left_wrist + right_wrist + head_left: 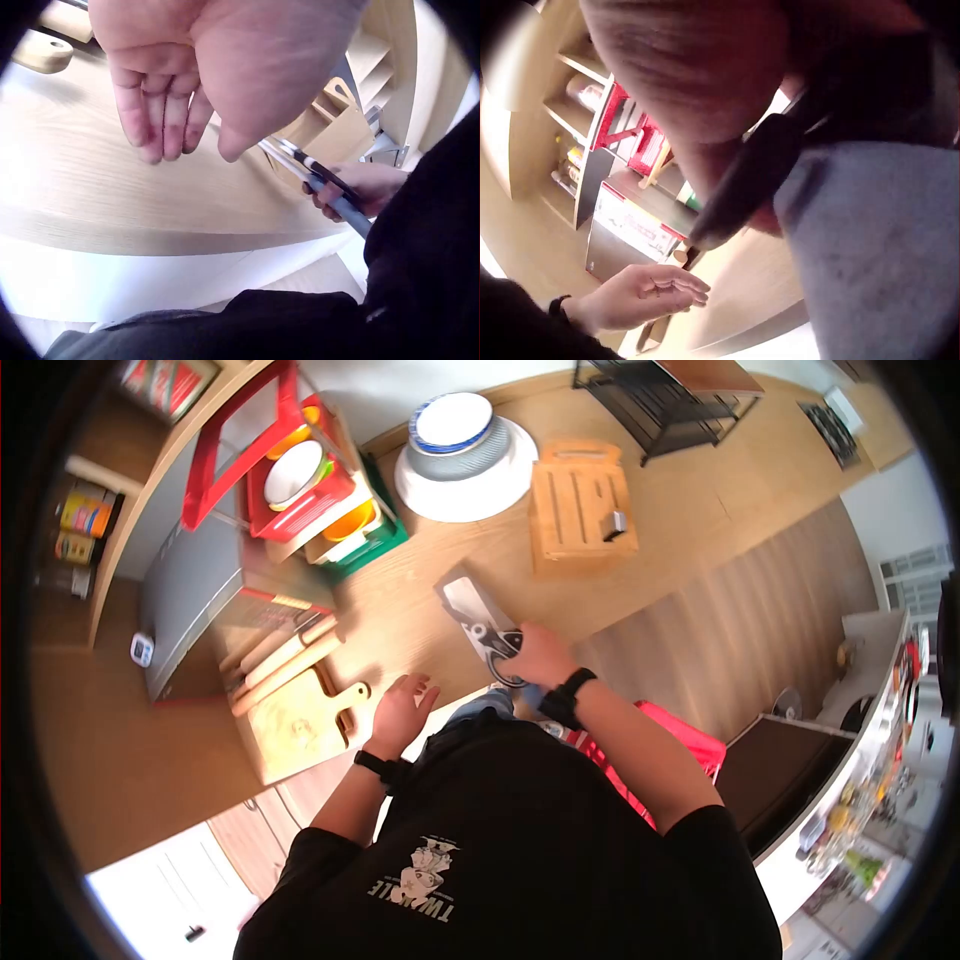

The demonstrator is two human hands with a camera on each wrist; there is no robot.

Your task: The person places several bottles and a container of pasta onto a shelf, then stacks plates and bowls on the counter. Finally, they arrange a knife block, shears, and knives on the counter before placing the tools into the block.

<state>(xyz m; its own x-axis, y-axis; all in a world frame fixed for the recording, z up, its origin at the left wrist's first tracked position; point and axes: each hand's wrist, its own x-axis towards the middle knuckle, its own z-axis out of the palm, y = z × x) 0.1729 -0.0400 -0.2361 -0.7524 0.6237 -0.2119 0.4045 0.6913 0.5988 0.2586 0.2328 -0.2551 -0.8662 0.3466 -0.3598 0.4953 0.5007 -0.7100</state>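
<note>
My right hand grips black-handled kitchen scissors above the table's front edge, in the head view. A broad, pale blade-shaped piece extends forward from the same grip, blurred. In the left wrist view, two slim pale lengths and a black handle stick out of that hand. A dark handle fills the middle of the right wrist view. My left hand holds nothing; its fingers are relaxed over the table edge, beside the handle of a wooden cutting board.
A slotted wooden block stands ahead on the table, left of a black rack. Stacked bowls sit on a white plate. Rolling pins, a grey box and red and green baskets occupy the left.
</note>
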